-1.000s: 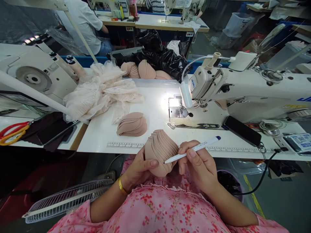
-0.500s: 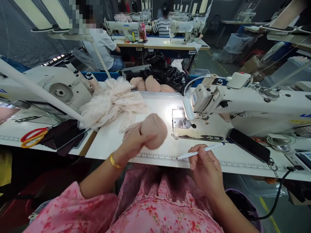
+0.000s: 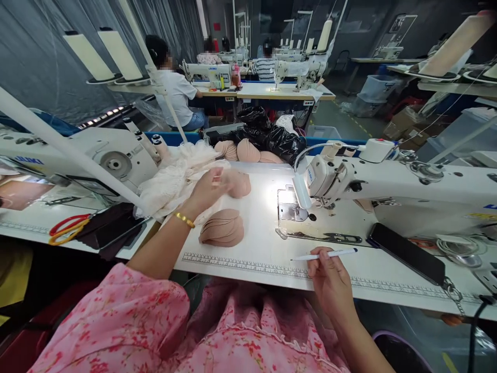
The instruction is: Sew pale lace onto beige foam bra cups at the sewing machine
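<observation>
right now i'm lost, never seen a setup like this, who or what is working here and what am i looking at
There's no robot: these are a person's bare hands, seen by one head-worn camera looking forward and down. The right hand holds a slim white pen. The left hand is at a stack of beige pads; blur hides whether it grips them. A fanned stack of similar pads lies nearer on the white sewing table, with sheer cream fabric to the left, and a sewing machine and black phone to the right.
</observation>
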`<act>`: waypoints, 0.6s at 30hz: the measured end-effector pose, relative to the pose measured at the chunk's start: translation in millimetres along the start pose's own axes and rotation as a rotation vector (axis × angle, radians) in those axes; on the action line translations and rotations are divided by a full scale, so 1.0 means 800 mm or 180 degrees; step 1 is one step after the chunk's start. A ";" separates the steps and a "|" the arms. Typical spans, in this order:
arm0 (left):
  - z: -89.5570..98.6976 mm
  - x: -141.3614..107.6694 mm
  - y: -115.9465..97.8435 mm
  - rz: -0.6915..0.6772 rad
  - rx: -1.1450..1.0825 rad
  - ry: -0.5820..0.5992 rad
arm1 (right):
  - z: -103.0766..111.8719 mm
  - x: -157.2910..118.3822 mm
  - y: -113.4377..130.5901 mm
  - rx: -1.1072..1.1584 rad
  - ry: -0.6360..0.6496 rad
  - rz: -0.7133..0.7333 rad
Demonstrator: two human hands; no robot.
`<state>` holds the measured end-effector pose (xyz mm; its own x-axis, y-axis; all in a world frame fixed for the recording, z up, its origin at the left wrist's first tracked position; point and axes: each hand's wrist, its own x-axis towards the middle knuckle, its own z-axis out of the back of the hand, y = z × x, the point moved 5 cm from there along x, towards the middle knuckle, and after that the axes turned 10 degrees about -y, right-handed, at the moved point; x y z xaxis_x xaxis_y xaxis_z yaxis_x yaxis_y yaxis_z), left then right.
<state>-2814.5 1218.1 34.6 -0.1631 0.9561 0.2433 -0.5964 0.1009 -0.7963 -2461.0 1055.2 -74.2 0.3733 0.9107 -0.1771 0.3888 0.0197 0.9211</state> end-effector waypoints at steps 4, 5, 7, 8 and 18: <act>0.002 -0.084 0.002 -0.0537 0.0897 0.0923 | -0.010 -0.004 -0.001 -0.0437 0.0249 0.0238; -0.004 -0.105 0.005 -0.0648 0.1113 0.1066 | -0.017 -0.006 -0.001 -0.0617 0.0365 0.0310; -0.017 -0.138 0.009 -0.0839 0.1328 0.0969 | -0.035 -0.013 -0.002 -0.1022 0.0680 0.0420; -0.024 -0.151 0.009 -0.0926 0.1315 0.0789 | -0.047 -0.016 -0.002 -0.1227 0.0868 0.0479; -0.035 -0.175 0.013 -0.0812 0.0586 0.0802 | -0.128 -0.019 -0.007 -0.2042 0.1565 0.1050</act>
<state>-2776.1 1093.2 -23.3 0.1926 0.9465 0.2589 -0.7275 0.3148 -0.6097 -2555.1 1083.3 -41.1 -0.0802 0.9828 0.1664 -0.2796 -0.1825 0.9426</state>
